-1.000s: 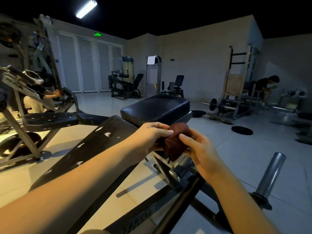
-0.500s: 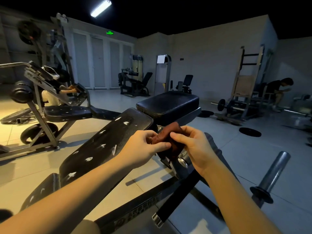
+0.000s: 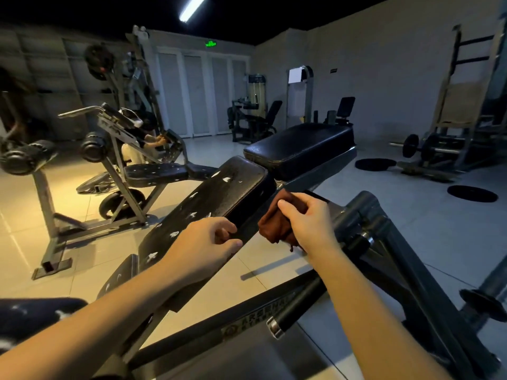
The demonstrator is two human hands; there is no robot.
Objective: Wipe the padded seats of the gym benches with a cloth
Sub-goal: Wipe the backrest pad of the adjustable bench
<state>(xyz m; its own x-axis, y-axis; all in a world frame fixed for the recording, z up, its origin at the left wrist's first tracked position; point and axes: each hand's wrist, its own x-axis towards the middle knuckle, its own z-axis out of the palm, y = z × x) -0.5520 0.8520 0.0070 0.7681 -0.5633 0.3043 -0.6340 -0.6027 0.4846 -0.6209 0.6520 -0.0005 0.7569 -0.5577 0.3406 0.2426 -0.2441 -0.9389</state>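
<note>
The right hand (image 3: 310, 223) pinches the brown cloth (image 3: 275, 226) in a bunch, gathered, I think, into a firm wad for wiping. It hangs just beside the right edge of the long worn pad (image 3: 219, 198), not yet on it. The left hand (image 3: 203, 245) curls at that edge — gripping or not, I cannot tell. Both forearms reach forward.

this is a gym, dim under one strip light (image 3: 192, 8) overhead. a long black padded bench (image 3: 225, 193) with worn patches fills the foreground, a second bench (image 3: 153, 171) beside it has round leg rollers (image 3: 27, 157), seated weight machines (image 3: 253, 119) line the far wall, and a loaded barbell (image 3: 411, 145) sits near loose weight plates (image 3: 472, 193) on the tiled floor (image 3: 82, 256) (a green exit sign (image 3: 210, 44) glows above the doors (image 3: 203, 94)).
</note>
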